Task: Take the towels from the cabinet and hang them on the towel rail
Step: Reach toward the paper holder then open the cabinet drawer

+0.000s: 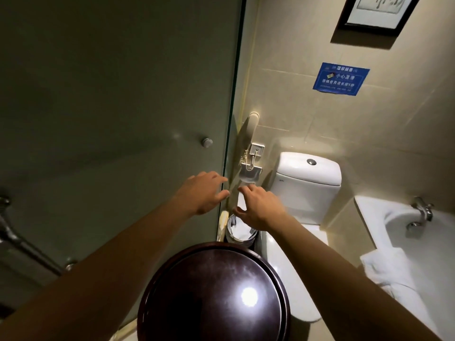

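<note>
Left hand: the left hand (205, 193) reaches forward, fingers spread and loose, holding nothing; fingertips lie at the edge of the frosted glass shower panel (110, 107).
Right hand: the right hand (258, 207) is also stretched out with relaxed fingers and holds nothing; it hangs in front of the small steel waste bin with white liner (240, 231). Contact with anything: cannot tell.
Towel: a folded white cotton towel (386, 269) lies draped over the near rim of the white bathtub (369, 217), far right, well apart from both hands.
Cabinet: not in view.
Rail: a chrome bar (29, 244) runs along the glass at lower left; probably the towel rail, not certain.
Surroundings: white ceramic toilet (307, 183) with lid down; cream wall telephone (252, 129) beside the glass edge; blue notice sticker (341, 78) on tiled wall; dark glossy round wooden disc (214, 296) nearest the camera, what it is unclear.
Step in hand (judged): between towels, both hands free and about to go for the next one.
Method note: turn toward the towel source first; take the towel by one long edge with both hands, corners apart, so it opens flat; lay it over the bar centred, with equal drop either side, clear of bin and toilet.
Risk: a towel trailing low could dip into the bin.
</note>
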